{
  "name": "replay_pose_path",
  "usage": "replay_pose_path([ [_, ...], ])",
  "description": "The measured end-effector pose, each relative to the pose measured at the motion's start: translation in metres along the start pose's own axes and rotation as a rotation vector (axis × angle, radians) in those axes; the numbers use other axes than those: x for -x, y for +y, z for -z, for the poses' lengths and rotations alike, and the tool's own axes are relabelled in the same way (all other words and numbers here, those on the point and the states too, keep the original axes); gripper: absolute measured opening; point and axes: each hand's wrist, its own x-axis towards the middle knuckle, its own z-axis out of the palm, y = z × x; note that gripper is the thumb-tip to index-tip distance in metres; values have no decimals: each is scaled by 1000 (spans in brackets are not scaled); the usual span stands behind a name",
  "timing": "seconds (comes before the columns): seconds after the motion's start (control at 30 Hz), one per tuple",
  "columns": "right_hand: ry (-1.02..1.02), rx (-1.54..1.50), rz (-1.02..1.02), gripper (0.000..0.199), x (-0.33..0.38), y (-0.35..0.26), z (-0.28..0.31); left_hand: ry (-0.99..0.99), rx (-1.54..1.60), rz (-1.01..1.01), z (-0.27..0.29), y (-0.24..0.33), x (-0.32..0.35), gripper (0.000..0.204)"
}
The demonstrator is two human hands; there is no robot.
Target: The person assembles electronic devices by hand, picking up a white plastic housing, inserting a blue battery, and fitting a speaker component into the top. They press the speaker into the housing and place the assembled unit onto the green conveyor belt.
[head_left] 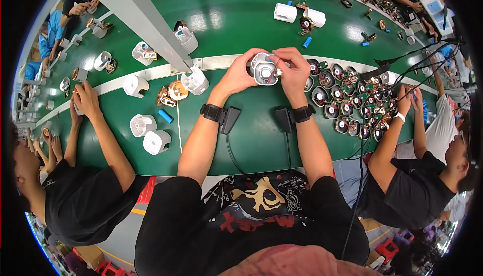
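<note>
- The green bench (251, 140) ran crosswise under both raised forearms, each wearing a black wrist strap.
- The left hand (239, 75) bent inward, its fingers wrapped around the white round housing (262, 69), held above the bench.
- The right hand (294, 70) arched over it, fingers pinching thin wires (274, 72) at the housing's open face.

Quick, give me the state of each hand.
Left hand: closed around the white housing.
Right hand: steadying the same housing, fingertips pinching at its open end.
</note>
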Motion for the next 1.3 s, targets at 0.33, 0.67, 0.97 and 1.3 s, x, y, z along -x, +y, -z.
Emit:
replay_pose_path([
  [0.33, -32, 250, 180, 11, -5, -21, -2, -18, 12, 19, 1, -2, 1, 68],
  [0.67, -87, 396, 248, 13, -9, -22, -4, -16, 18, 13, 0, -2, 0, 67],
  [0.97, -142, 382, 130, 12, -4, -24, 0, -28, 7, -4, 0, -2, 1, 67],
  [1.3, -237, 376, -220, 13, -5, -10, 2, -73, 102, 165, 5, -6, 5, 69],
])
